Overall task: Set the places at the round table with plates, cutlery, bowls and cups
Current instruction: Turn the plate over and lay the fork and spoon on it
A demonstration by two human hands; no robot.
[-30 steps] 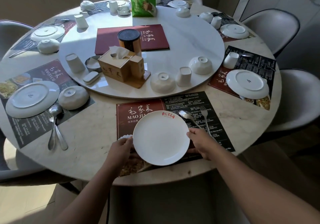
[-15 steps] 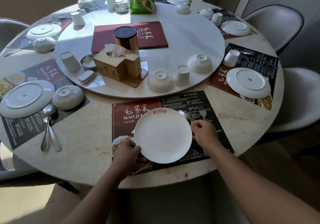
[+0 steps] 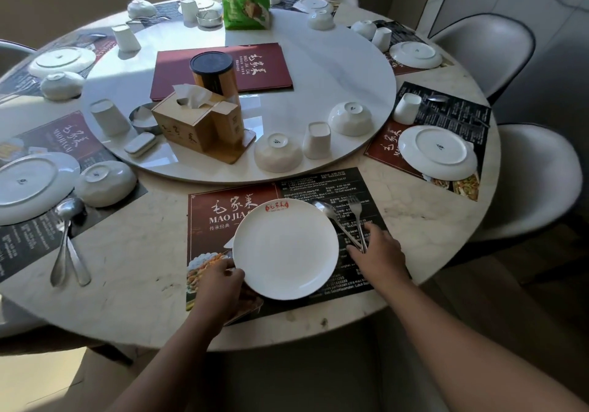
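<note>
**Round table, place setting in hand**

Cream marble round table (image 3: 134,252), seen from the near edge.

- Far left: dark printed placemat (image 3: 35,239) bearing an upturned white plate (image 3: 32,185), an upturned white bowl (image 3: 105,182) just beside it, and two steel utensils (image 3: 67,239) crossed below.
- Centre: white round turntable (image 3: 318,70) carrying a wooden tissue box (image 3: 191,128), another upturned white bowl (image 3: 278,153) and an upturned white cup (image 3: 316,140) at its near rim.
- Near centre: red-and-black printed placemat (image 3: 236,201). Flat on it, face up, a white round plate with red logo (image 3: 285,254).
- Left hand (image 3: 220,284): fingers curled on the plate's lower-left rim, gripping it.
- Right hand (image 3: 379,252): fingertips pinching the handle ends of a steel spoon and fork (image 3: 323,209), which lie on the mat just right of the plate, heads pointing away.
- Right: third printed placemat (image 3: 462,115) with an upturned white dinner plate (image 3: 438,152) and a white tumbler (image 3: 406,108).
</note>
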